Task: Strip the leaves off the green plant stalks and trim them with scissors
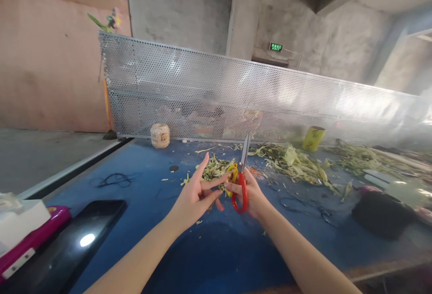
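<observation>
My right hand (251,192) is closed around scissors (240,168) with one red and one yellow handle loop. The blades point up and away from me and lie close together. Beside it, my left hand (192,197) has one finger raised, while its other fingertips and thumb close in on a small greenish piece of dried plant (222,187). The right thumb tip almost meets that piece too. Just behind both hands lies a pile of chopped, pale green plant bits (214,168) on the blue tabletop (148,181).
Pale strips of husk-like material (293,163) heap up at right, near a yellow cylinder (313,138). A whitish jar (159,135) stands by the perforated metal screen (189,91). A phone (91,235) lies at left; another pair of scissors (326,215) and a dark bundle (383,213) lie right.
</observation>
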The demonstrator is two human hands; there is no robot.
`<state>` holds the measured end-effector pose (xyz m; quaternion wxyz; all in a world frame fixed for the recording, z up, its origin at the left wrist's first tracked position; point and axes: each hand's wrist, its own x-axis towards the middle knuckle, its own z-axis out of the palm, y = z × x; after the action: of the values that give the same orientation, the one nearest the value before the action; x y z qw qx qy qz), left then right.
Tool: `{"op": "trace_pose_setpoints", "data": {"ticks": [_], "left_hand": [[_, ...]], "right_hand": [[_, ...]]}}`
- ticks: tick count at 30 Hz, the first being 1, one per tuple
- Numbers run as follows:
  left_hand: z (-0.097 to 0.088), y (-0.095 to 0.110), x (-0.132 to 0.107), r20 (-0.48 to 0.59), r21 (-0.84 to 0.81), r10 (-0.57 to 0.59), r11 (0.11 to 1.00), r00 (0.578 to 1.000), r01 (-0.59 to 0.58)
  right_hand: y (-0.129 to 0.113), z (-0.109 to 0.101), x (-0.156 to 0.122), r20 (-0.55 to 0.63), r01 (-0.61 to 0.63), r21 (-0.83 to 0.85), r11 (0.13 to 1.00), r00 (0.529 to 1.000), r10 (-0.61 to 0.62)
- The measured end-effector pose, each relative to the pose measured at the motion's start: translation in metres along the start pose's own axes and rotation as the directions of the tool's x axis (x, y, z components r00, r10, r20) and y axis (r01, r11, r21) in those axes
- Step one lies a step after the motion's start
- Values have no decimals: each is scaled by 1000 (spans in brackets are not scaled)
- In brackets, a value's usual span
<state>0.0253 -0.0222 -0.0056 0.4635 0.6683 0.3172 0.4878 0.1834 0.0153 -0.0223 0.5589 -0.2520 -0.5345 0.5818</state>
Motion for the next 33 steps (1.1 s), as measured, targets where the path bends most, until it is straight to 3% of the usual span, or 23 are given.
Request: {"op": "trace_pose_setpoints", "data": {"ticks": [8, 12, 17, 23, 26, 33], "left_hand": [[3, -6, 2, -180, 49, 64, 997, 982, -56], [2, -5, 1, -153, 166, 68, 985, 986, -42], [-1, -6, -2, -61, 349, 166, 928, 984, -135], [-5, -5, -5, 52, 530, 205, 824, 977, -201], [-4, -6, -5, 62, 533, 190, 823, 980, -194], [-2, -22, 2, -28, 351, 126, 930, 992, -108]], "right_hand": [[2, -1, 3, -54, 41, -13, 999, 998, -41], [-1, 2, 1, -43, 50, -58, 997, 998, -52], [-6, 5, -1, -5, 50, -113, 992, 999, -51], [-6, 5, -4, 31, 54, -166, 985, 998, -49], [-4, 4, -3, 64, 43, -154, 987, 997, -33], [0, -1, 3, 36, 17, -190, 982, 999, -10]]}}
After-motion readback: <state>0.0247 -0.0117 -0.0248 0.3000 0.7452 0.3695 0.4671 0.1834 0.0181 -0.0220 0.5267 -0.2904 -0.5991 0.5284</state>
